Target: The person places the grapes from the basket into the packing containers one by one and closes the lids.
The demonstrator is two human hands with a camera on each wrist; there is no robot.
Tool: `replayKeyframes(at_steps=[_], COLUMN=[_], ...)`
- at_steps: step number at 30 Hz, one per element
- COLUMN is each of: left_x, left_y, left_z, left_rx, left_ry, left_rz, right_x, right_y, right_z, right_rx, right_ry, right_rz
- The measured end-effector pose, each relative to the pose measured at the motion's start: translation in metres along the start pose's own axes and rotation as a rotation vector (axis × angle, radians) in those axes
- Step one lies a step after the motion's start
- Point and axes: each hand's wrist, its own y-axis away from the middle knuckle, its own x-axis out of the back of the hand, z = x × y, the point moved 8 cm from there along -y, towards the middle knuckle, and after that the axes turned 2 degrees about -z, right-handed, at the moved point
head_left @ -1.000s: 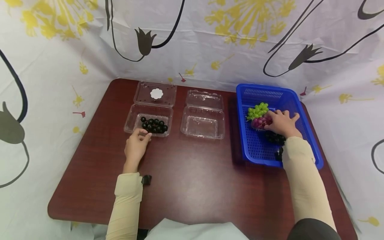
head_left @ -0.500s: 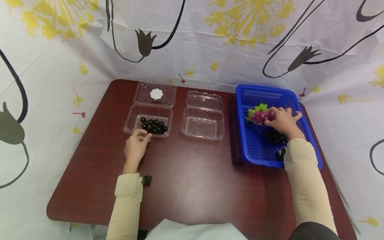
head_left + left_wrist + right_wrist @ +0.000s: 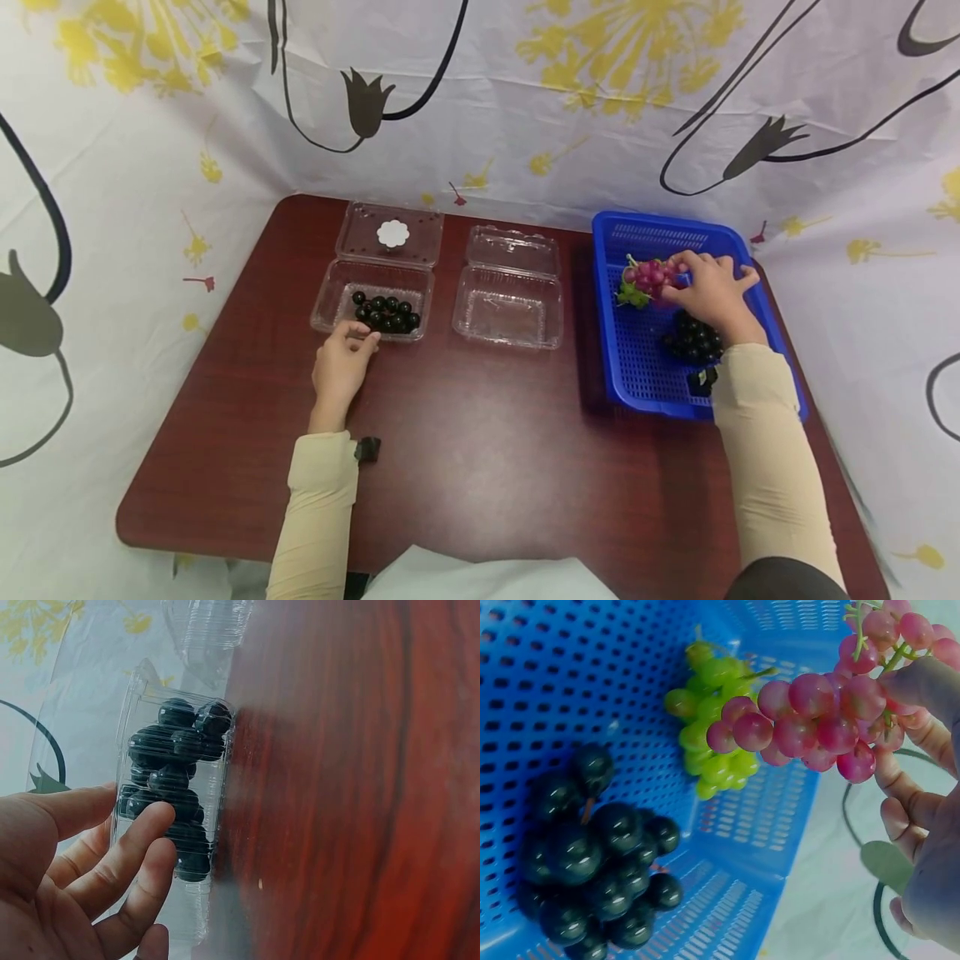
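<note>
Above the blue basket (image 3: 615, 367), my right hand (image 3: 712, 292) pinches a bunch of pink-red grapes (image 3: 802, 720) near its stem, with thumb and fingers. Green grapes (image 3: 716, 712) lie in the basket below, partly covered by the pink ones in the head view. Nearer the front of the basket sits a bunch of black grapes (image 3: 600, 855). My left hand (image 3: 342, 371) holds the front rim of a clear plastic clamshell box (image 3: 326, 300), fingers against its outer wall. Black grapes (image 3: 172, 780) lie inside that box, its lid folded back.
A second clear clamshell box (image 3: 507, 308) stands lid-up between the first box and the basket. A small black object (image 3: 702, 382) lies at the basket's front. The brown table (image 3: 480, 467) ends at a patterned cloth backdrop (image 3: 465, 100).
My right hand has lifted the pink-red grapes slightly up and back, uncovering more of the black bunch in the basket. My left hand has stayed at the box.
</note>
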Motion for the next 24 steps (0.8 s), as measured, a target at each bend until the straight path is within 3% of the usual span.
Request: replayKeyframes(at_steps=[9,24], left_x=[0.001,0.001], left_y=[0.001,0.002], left_z=[0.001,0.001], left_rx=[-0.006,-0.021], left_ry=[0.007,0.019], left_rz=[0.01,0.026], right_x=[0.026,0.056], right_y=[0.006,0.013], right_z=[-0.032,-0.09], right_rx=[0.075,0.168], right_ry=[-0.193,-0.54], right_rz=[0.106,0.171])
